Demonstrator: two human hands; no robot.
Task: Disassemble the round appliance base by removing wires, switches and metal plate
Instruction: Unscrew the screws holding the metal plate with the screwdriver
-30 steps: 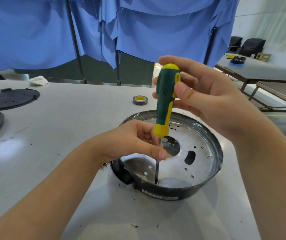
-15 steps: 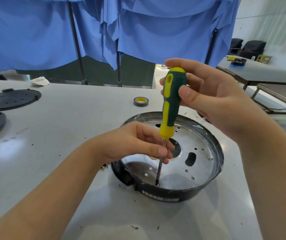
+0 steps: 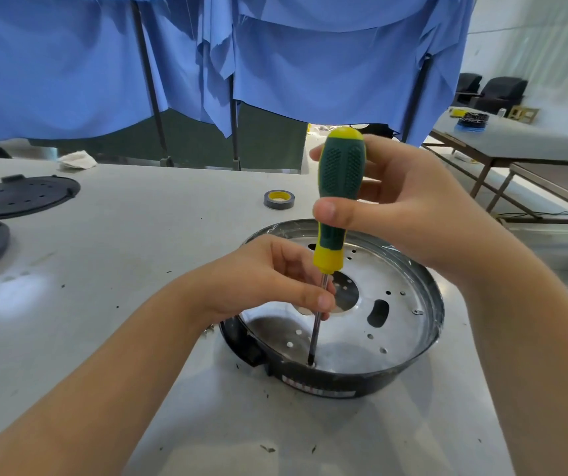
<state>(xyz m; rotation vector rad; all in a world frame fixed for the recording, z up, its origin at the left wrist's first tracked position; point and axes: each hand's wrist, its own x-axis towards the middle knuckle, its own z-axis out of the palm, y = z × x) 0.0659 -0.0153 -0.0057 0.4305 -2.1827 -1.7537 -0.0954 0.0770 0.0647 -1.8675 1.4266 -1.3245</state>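
Observation:
The round black appliance base (image 3: 327, 386) sits on the grey table, with a shiny perforated metal plate (image 3: 396, 324) inside it. A green and yellow screwdriver (image 3: 339, 187) stands nearly upright, its tip set at the plate's near rim. My right hand (image 3: 406, 207) grips the handle, thumb across its front. My left hand (image 3: 268, 280) pinches the steel shaft between thumb and fingers, just below the yellow collar. No wires or switches show from this angle.
A roll of grey tape (image 3: 279, 199) lies beyond the base. Two black round covers (image 3: 21, 195) rest at the table's left edge, with a crumpled white cloth (image 3: 76, 159) behind them. Small debris flecks dot the table. Blue curtains hang behind; another table stands at right.
My right hand has shifted its hold on the handle, thumb now lower. The screwdriver has straightened a little, its tip staying at the same hole. My left hand keeps pinching the shaft.

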